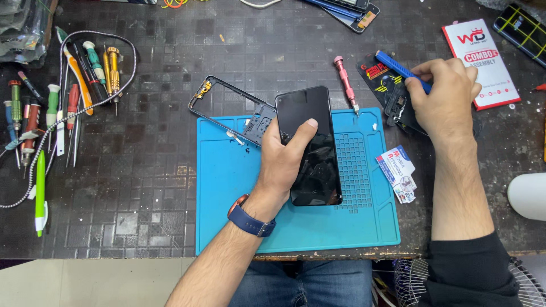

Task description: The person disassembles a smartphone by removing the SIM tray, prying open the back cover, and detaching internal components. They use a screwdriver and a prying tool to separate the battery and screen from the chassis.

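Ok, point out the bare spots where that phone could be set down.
Free: the blue mat's lower left, below the phone frame; also dark table between the mat and the screwdrivers. Crowded: far left, and around the right hand.

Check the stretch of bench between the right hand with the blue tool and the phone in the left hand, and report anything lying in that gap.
One thing does: a pink screwdriver lies on the bench between the right hand, which grips the blue tool, and the black phone held in the left hand over the blue mat.

Dark worn bench [159, 193], grid-textured top. Pale floor [85, 281] below its front edge; fan [526, 284] at right corner.
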